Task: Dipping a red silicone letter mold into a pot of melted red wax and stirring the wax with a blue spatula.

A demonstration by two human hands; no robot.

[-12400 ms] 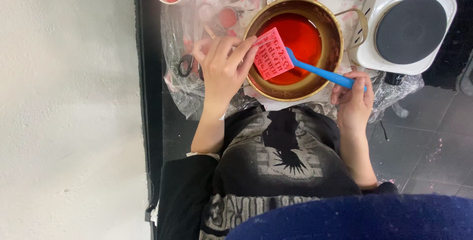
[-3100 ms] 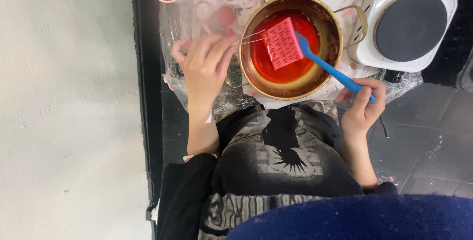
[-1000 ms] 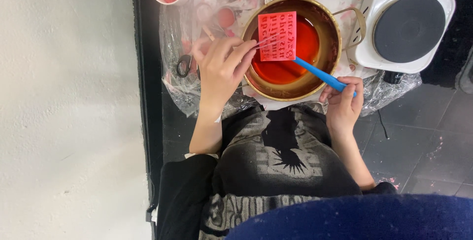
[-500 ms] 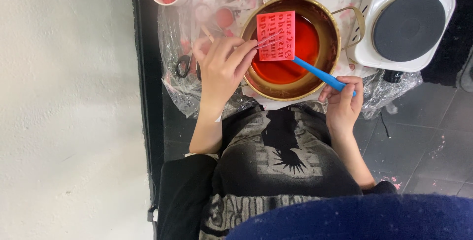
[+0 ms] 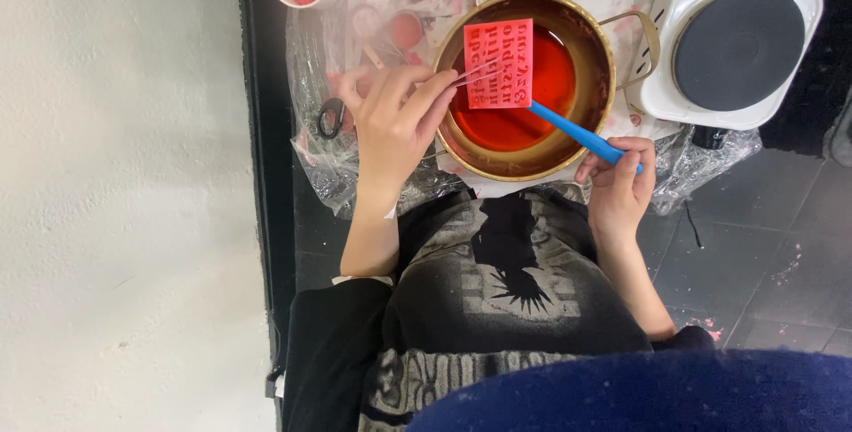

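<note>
our right hand (image 5: 619,185) grips the blue spatula (image 5: 577,133), propping the red mold (image 5: 499,63) flat over the pot (image 5: 524,86) of red liquid. our left hand (image 5: 395,121) pinches tweezers (image 5: 475,75) at the mold's edge, steadying it. beyond sits a hotplate (image 5: 737,46).

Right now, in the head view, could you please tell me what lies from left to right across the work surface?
Scissors → left hand → pot → right hand → hotplate.
</note>
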